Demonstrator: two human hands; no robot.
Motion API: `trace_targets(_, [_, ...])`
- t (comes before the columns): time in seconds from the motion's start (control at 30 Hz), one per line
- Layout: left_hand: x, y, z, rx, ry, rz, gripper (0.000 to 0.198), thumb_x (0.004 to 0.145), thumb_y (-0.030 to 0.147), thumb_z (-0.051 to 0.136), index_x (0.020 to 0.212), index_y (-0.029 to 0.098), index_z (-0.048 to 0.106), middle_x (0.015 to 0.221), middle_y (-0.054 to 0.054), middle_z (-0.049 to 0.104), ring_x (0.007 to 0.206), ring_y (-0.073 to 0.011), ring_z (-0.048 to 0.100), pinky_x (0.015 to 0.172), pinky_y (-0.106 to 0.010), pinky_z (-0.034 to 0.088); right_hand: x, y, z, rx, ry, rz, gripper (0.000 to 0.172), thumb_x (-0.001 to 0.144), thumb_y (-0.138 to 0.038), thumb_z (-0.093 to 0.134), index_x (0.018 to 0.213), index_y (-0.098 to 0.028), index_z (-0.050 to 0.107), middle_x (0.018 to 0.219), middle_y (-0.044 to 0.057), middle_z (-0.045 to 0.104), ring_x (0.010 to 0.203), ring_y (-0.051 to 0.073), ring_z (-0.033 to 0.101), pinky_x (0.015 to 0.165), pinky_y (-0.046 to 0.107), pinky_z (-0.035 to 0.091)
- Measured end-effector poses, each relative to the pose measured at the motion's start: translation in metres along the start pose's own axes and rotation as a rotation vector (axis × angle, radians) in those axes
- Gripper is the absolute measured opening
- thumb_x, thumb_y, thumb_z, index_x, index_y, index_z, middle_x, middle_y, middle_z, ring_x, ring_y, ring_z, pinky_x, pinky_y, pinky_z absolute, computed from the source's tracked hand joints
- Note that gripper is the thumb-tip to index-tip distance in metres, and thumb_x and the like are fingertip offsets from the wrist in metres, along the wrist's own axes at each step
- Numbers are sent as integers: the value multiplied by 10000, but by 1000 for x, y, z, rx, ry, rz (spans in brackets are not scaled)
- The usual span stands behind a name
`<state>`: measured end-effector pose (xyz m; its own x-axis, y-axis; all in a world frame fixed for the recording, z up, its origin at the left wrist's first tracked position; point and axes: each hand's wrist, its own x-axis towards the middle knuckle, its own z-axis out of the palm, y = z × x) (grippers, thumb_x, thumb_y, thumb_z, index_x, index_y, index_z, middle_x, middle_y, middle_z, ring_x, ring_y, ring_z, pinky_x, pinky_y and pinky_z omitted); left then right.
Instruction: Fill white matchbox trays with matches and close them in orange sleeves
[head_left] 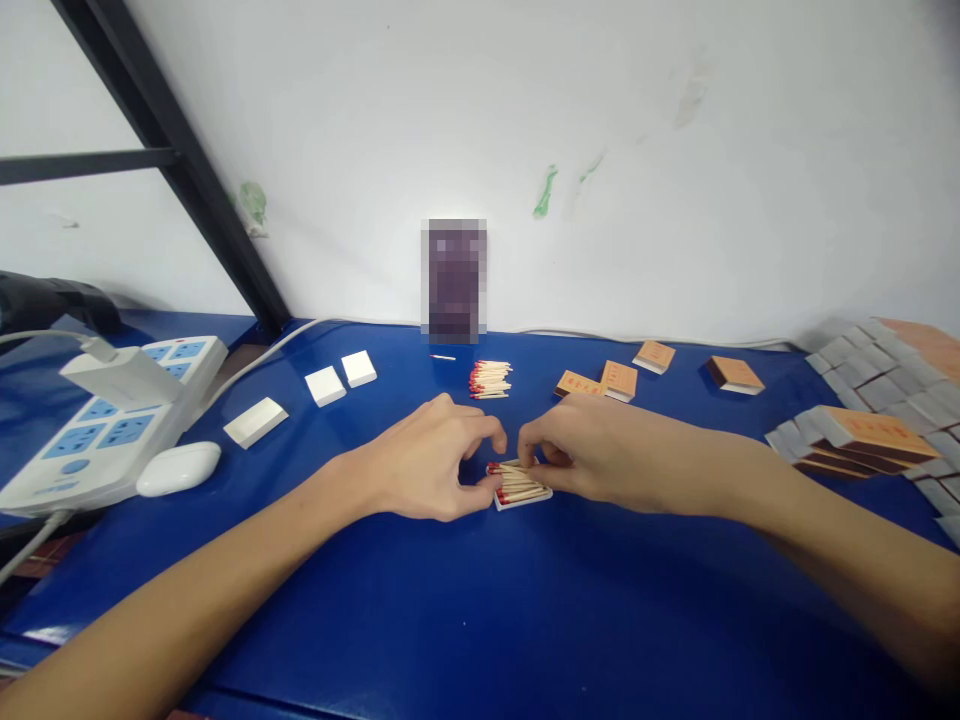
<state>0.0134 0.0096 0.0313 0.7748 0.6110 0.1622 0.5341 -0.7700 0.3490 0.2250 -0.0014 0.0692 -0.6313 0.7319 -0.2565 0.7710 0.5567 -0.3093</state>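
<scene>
A small white matchbox tray [525,505] filled with red-headed matches [521,487] lies on the blue table between my hands. My left hand [442,455] is at the tray's left side, thumb and index finger curved and apart, the thumb tip against the match heads. From the right, my right hand [585,450] reaches over the tray with its fingers pinched together at the matches; its fingertips are partly hidden. Behind the tray lies a loose pile of matches [491,380]. A single match [442,357] sits farther back.
Orange matchboxes [619,381] stand behind my right hand, with more stacked [877,435] beside many grey-white boxes [862,370] at right. Small white boxes [326,386], an earphone case [178,469] and a power strip [124,430] are at left. A blurred-out object [454,282] leans against the wall.
</scene>
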Motion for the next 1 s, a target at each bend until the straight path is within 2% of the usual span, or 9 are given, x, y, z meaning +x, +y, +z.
trace_targets(0.2, [-2, 0, 3, 84, -18, 30, 484, 749, 620, 633, 937, 175, 618, 779, 2, 578, 649, -136, 524, 589, -280, 393, 1, 5, 0, 25, 65, -9, 236, 886, -382, 525, 769, -226, 659, 649, -5, 601, 566, 122, 507, 512, 259, 320])
trace_targets(0.27, [-2, 0, 6, 129, -17, 44, 535, 739, 667, 628, 933, 167, 624, 796, -11, 589, 652, -143, 532, 576, -278, 386, 2, 6, 0, 29, 69, -17, 248, 884, -408, 534, 786, -221, 664, 673, 0, 619, 589, 129, 525, 524, 260, 335])
trace_targets(0.43, [-1, -8, 12, 141, 39, 101, 441, 779, 586, 647, 920, 169, 636, 826, -25, 627, 737, -170, 578, 685, -301, 424, 4, 8, 1, 97, 28, -45, 188, 870, -296, 534, 812, -206, 688, 787, 13, 684, 625, 126, 572, 539, 252, 384])
trace_targets(0.57, [-1, -14, 14, 67, 64, 132, 373, 794, 517, 671, 960, 183, 656, 859, -16, 672, 788, -167, 605, 780, -324, 423, 5, 10, 1, 138, -18, -15, 201, 845, -208, 497, 783, -210, 688, 690, -11, 673, 544, 107, 542, 482, 244, 359])
trace_targets(0.77, [-1, -19, 17, -42, 112, 146, 373, 794, 497, 692, 1008, 193, 671, 918, -13, 726, 773, -151, 617, 783, -322, 424, 6, 14, 1, 171, 5, -29, 155, 840, -257, 549, 770, -206, 678, 699, -7, 680, 555, 112, 559, 488, 243, 369])
trace_targets(1.0, [-1, -19, 17, -52, 69, 171, 316, 834, 478, 669, 997, 210, 702, 936, -7, 724, 836, -149, 632, 807, -320, 427, 7, 15, -2, 222, -1, -40, 188, 857, -271, 537, 780, -206, 695, 719, 1, 691, 587, 121, 582, 525, 248, 401])
